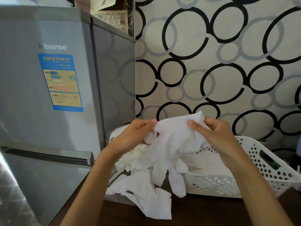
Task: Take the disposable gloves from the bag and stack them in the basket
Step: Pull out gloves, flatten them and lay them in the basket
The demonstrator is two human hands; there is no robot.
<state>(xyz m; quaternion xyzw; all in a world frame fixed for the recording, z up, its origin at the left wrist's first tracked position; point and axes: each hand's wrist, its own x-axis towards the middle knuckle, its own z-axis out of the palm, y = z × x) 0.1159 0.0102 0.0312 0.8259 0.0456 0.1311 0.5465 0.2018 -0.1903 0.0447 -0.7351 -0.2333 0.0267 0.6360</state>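
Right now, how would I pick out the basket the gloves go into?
Start at the grey fridge on the left and go right along the dark table. Below the circle-patterned wall sits the basket: white plastic, low, its walls full of round holes, unlike the soft crumpled gloves beside it.

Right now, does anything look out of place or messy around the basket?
Yes. Several loose gloves lie crumpled on the dark table, outside the white basket rather than stacked in it. The glove pinched by the left hand and right hand hangs wrinkled over the basket's near corner.
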